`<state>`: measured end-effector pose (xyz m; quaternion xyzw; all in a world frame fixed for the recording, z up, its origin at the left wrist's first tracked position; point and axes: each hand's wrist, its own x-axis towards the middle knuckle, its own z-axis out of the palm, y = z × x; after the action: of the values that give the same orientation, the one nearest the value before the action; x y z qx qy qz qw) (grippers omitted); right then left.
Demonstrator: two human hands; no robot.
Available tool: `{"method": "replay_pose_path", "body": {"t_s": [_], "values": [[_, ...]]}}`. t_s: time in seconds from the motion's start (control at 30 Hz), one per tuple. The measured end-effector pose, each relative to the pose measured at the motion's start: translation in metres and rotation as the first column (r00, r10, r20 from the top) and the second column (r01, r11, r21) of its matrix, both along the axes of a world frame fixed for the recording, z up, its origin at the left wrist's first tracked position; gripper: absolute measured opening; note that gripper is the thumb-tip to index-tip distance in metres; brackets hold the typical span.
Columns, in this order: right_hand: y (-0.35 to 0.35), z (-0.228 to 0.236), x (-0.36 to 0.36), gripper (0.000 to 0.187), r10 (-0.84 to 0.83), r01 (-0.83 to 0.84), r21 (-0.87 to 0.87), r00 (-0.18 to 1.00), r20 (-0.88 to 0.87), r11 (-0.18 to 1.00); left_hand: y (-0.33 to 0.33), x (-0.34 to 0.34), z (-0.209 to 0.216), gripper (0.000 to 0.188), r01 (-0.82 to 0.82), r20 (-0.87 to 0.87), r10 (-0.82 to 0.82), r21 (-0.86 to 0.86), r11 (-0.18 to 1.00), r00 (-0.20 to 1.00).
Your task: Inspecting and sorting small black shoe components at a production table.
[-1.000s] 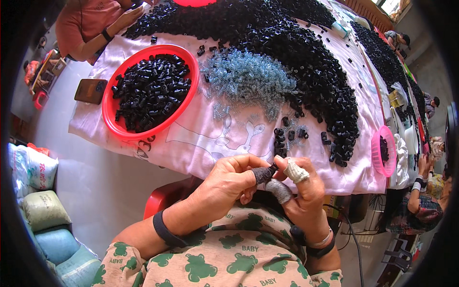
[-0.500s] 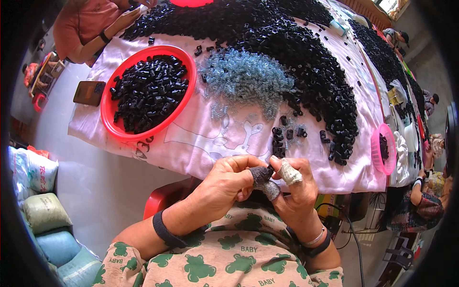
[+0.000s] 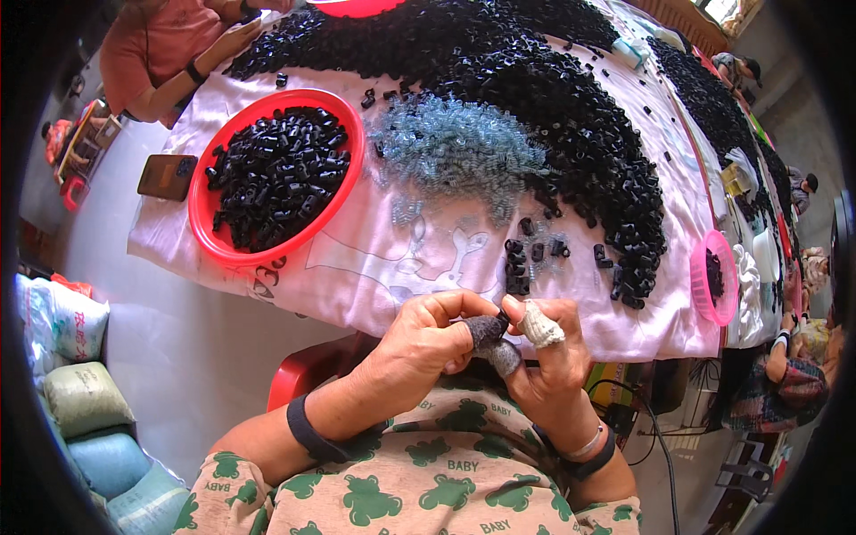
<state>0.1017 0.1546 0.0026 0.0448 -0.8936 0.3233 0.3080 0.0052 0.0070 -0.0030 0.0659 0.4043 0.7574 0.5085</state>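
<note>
Close to my body, at the table's near edge, my left hand (image 3: pixel 419 341) and my right hand (image 3: pixel 555 364) meet fingertip to fingertip. Both are closed in a pinch on a small black plastic piece (image 3: pixel 504 316), mostly hidden by the fingers. A dark cloth cover wraps my left thumb; white and grey covers wrap digits of my right hand. Just beyond them stands a short row of black plastic pieces (image 3: pixel 516 267), with a few loose ones beside it. Farther off lies a heap of pale blue coil springs (image 3: pixel 459 147).
Left of the springs is a red basin (image 3: pixel 198 218) full of black pieces, beside a phone (image 3: pixel 166 176). A large heap of black pieces (image 3: pixel 597 143) curves around the right. A pink basket (image 3: pixel 727 299) sits at the right edge. A co-worker (image 3: pixel 156 53) works at far left.
My hands stay together in nearly the same place, with only a slight shift of the fingers. The far-left co-worker's hand has moved a little.
</note>
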Motion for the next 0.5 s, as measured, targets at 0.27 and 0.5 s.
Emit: {"method": "replay_pose_path", "body": {"t_s": [0.27, 0.5], "values": [[0.0000, -0.0006, -0.0002, 0.050, 0.013, -0.013, 0.009, 0.999, -0.037, 1.000, -0.0001, 0.0027, 0.0088, 0.018, -0.012, -0.129, 0.007, -0.041, 0.999, 0.992], [-0.0021, -0.0003, 0.0003, 0.048, 0.040, -0.037, 0.038, 0.995, -0.096, 0.999, -0.0019, -0.0011, 0.0046, 0.017, 0.017, -0.079, -0.021, -0.054, 0.998, 0.997]]}}
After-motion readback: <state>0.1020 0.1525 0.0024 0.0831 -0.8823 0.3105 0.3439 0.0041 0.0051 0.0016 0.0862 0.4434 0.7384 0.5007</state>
